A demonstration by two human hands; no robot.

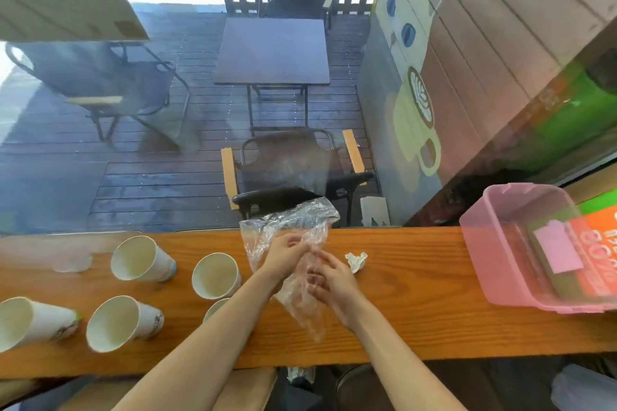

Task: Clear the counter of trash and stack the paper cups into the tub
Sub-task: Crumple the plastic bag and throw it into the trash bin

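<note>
Both hands, left hand (283, 255) and right hand (329, 280), are grasping a clear plastic bag (290, 227) above the middle of the counter (417, 310). Crumpled tissue (356, 261) is lying just beside the right hand. Paper cups (140, 259) are lying toward the left end; the pink tub (500, 243) is sitting at the right end.

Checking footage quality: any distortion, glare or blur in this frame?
Head view: wide-angle lens bows the wooden counter; daylight through the window is blown out white at top; glass reflections haze the patio; the pink tub at the right edge looks stretched and soft.
</note>
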